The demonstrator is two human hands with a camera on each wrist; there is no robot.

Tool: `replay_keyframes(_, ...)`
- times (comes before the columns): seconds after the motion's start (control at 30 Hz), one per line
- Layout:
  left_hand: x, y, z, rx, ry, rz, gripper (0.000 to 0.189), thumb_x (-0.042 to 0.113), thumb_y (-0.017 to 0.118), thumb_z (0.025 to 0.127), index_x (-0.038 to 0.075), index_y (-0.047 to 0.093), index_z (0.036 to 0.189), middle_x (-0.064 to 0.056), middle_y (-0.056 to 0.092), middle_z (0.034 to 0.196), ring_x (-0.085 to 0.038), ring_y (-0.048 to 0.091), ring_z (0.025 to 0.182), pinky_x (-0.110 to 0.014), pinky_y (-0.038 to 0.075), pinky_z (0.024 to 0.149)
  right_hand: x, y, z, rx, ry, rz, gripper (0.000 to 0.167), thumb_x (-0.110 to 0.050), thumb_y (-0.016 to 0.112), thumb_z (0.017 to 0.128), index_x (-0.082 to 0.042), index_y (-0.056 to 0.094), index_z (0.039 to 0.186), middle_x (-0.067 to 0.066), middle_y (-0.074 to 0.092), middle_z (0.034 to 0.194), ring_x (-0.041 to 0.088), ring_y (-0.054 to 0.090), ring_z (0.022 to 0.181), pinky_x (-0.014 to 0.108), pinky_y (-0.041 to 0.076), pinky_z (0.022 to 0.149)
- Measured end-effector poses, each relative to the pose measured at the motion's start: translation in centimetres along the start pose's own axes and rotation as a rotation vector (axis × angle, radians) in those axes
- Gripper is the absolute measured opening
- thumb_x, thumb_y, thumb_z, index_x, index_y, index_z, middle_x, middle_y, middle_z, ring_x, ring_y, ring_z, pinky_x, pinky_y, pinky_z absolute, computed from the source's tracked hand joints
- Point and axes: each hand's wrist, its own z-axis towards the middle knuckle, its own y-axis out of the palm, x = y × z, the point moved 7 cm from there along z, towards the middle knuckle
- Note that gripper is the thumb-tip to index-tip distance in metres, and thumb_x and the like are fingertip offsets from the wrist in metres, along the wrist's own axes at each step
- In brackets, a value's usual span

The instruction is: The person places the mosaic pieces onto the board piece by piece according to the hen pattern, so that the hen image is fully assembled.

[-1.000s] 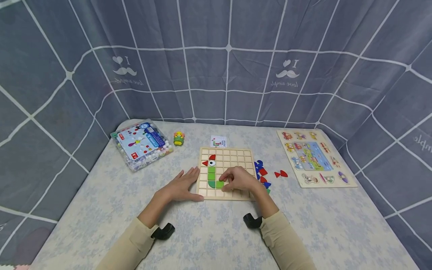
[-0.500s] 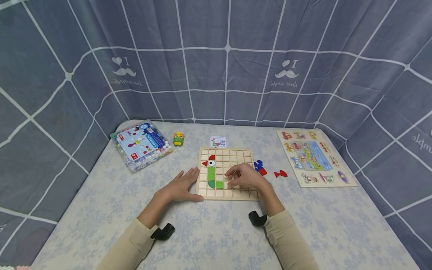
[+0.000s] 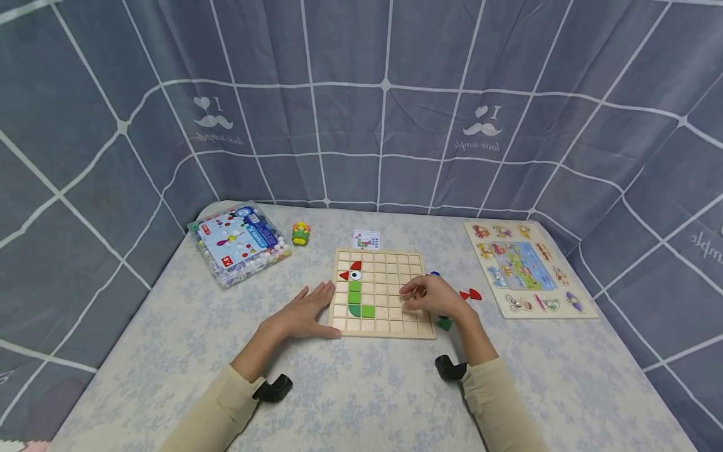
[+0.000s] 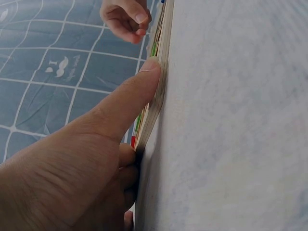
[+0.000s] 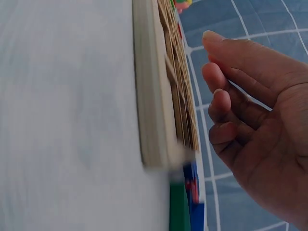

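A wooden grid board (image 3: 392,276) lies on the table. In its left columns are a red quarter-circle, a red triangle (image 3: 344,275), a round eye tile (image 3: 355,275), several green squares (image 3: 368,311) and a darker green quarter-circle (image 3: 354,311). My left hand (image 3: 302,315) rests against the board's left side, fingers straight; its thumb (image 4: 139,84) touches the front edge in the left wrist view. Above the board's right side is my right hand (image 3: 437,296), fingers loosely bent. In the right wrist view a gap shows between thumb and fingers, with nothing held.
Right of the board lie red pieces (image 3: 471,294), a dark green piece (image 3: 444,324) and blue ones partly hidden by my right hand. A picture card (image 3: 366,240) sits behind the board. Further out are a bead box (image 3: 240,242), a small toy figure (image 3: 300,233) and a picture puzzle (image 3: 511,270).
My right hand has moved right across the board, away from the green square in the lower row, which stays in its cell. The left hand has kept its place.
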Motion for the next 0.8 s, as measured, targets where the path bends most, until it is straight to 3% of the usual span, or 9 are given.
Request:
replay_keyframes(0.43, 0.2, 0.3, -0.1, 0.000, 0.008, 0.003, 0.110, 0.062, 0.067, 0.081, 0.006, 0.010, 0.157, -0.011, 0.009, 0.165, -0.028, 0.007, 0.153, -0.052, 0.004, 0.124, 4.6, -3.7, -2.7, 0.101, 0.086, -0.037, 0.030, -0.014, 0.079, 0.080, -0.003, 0.072, 0.107, 0.005, 0.065, 0.082, 0.013, 0.052, 0.069, 0.023, 0.044, 0.057)
replay_keyframes(0.8, -0.1, 0.2, 0.1, 0.012, 0.001, 0.005, 0.110, 0.062, 0.068, 0.081, 0.006, 0.010, 0.157, -0.011, 0.009, 0.165, -0.027, 0.007, 0.153, -0.051, 0.004, 0.125, 6.8, -5.8, -3.6, 0.114, 0.151, -0.051, 0.033, -0.011, 0.073, 0.083, -0.003, 0.070, 0.115, 0.007, 0.064, 0.083, 0.016, 0.050, 0.070, 0.025, 0.042, 0.056)
